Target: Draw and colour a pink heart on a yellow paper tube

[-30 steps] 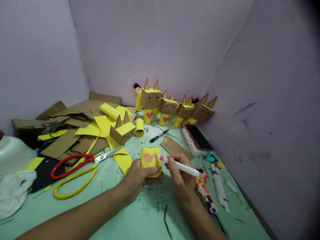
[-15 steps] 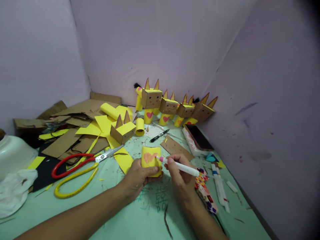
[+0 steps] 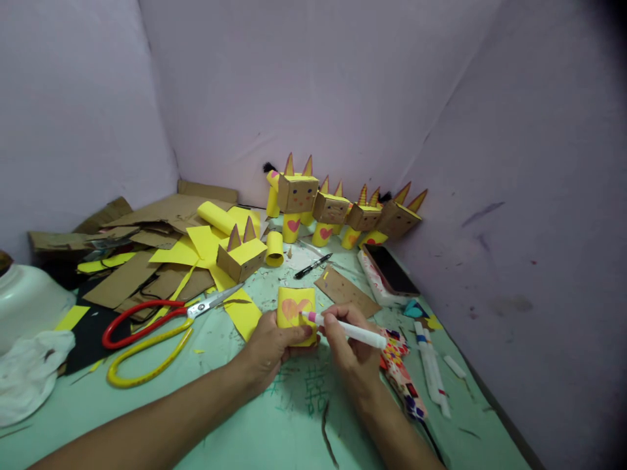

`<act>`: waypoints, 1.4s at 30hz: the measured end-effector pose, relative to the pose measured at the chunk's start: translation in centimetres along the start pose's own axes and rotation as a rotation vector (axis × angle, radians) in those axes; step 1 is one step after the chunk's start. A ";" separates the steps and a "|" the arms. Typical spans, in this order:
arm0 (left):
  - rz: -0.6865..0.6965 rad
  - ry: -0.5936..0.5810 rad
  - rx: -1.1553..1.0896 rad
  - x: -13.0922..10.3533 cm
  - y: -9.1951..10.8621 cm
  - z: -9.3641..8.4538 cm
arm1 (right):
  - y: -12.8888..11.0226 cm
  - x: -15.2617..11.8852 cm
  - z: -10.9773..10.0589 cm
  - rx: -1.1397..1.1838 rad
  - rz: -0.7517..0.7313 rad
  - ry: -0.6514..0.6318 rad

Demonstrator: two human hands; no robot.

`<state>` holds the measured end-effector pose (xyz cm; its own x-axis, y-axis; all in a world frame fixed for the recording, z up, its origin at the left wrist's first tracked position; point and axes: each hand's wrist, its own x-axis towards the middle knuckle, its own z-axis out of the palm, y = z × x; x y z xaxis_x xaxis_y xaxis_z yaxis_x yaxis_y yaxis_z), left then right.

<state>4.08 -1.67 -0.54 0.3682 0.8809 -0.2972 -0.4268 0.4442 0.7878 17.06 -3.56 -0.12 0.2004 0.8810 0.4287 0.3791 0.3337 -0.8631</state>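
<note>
A yellow paper tube (image 3: 286, 329) with a pink-orange heart on its front stands upright in my left hand (image 3: 272, 346), thumb across its lower front and fingers behind. My right hand (image 3: 350, 336) is closed around a white marker (image 3: 360, 333), whose pink end points left. The marker's tip meets the right part of the heart. Just beyond the tube, a flat piece of brown cardboard (image 3: 345, 290) and a black pen (image 3: 313, 266) lie on the green table (image 3: 274, 424).
Red-and-yellow scissors (image 3: 189, 320) lie left, near cardboard scraps (image 3: 122, 277) and yellow paper (image 3: 181, 251). Cardboard-headed figures (image 3: 298, 194) line the back wall. A box head (image 3: 242, 260) sits nearer. At right are a phone (image 3: 392, 269), markers (image 3: 431, 365) and patterned cloth (image 3: 399, 372).
My right hand has shifted the marker's tip slightly left and down over the heart. My left hand and the tube have stayed in nearly the same place.
</note>
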 end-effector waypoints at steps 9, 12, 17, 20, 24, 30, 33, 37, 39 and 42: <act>0.005 -0.009 -0.022 0.0 0.0 0.0 | -0.2 0.0 -0.1 0.037 0.046 0.007; 0.012 -0.003 0.000 0.0 0.0 0.0 | -0.4 -0.1 0.0 0.033 0.006 -0.027; 0.002 0.014 0.011 -0.2 0.2 0.2 | -0.3 0.0 0.0 0.044 0.019 -0.027; 0.003 -0.005 -0.017 -0.2 0.2 0.2 | -0.1 0.1 -0.1 0.038 0.072 0.008; -0.004 0.008 -0.036 -0.3 0.2 0.1 | 0.0 0.2 -0.3 0.023 0.101 0.059; 0.026 -0.027 -0.030 -0.1 -0.1 -0.1 | 0.2 -0.2 -0.3 0.033 0.067 -0.041; 0.023 -0.023 -0.023 -0.1 -0.2 -0.1 | 0.3 -0.1 -0.2 0.021 0.029 -0.060; 0.020 -0.011 -0.031 -0.1 -0.1 -0.1 | 0.0 0.1 -0.1 -0.008 -0.015 -0.039; 0.018 0.005 -0.028 -0.1 -0.1 -0.1 | -0.1 0.2 -0.1 -0.003 -0.028 -0.029; 0.014 0.013 -0.024 -0.1 -0.1 0.0 | -0.1 0.2 -0.1 -0.005 -0.022 -0.049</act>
<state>4.04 -1.79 -0.58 0.3515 0.8891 -0.2932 -0.4515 0.4354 0.7789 17.17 -3.47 0.05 0.1476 0.8888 0.4338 0.3876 0.3516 -0.8522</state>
